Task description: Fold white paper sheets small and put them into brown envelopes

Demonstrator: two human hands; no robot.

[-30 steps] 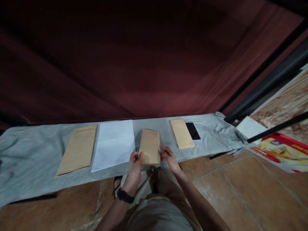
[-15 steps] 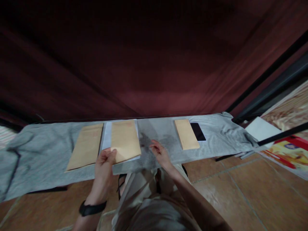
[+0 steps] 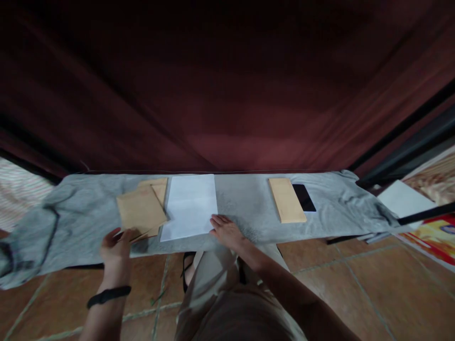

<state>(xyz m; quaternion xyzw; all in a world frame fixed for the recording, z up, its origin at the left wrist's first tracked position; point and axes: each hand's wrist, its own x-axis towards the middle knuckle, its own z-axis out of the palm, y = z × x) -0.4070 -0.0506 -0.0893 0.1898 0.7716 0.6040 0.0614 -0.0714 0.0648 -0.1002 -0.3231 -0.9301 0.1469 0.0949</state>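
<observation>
My left hand [image 3: 116, 244] pinches the near edge of a brown paper envelope [image 3: 140, 208], which lies askew over another brown envelope [image 3: 160, 188] on the left. To the right of these lies white paper [image 3: 192, 206], fully uncovered; whether it is one sheet or several I cannot tell. My right hand [image 3: 227, 232] rests flat, fingers stretched out, its fingertips at the paper's lower right edge. Further right is a thicker stack of narrow tan envelopes [image 3: 287, 201], touched by neither hand.
A dark phone [image 3: 304, 198] lies beside the tan stack. Grey cloth [image 3: 245, 189] covers the narrow bench, with a dark red curtain [image 3: 220, 118] behind it. At right are black bars [image 3: 426, 213] and a red and yellow package [image 3: 435, 239]. Tiled floor [image 3: 334, 270] shows below.
My left hand has carried the brown envelope leftward off the white paper and onto the other envelope. My right hand has come down to the paper's edge. The view has shifted slightly left.
</observation>
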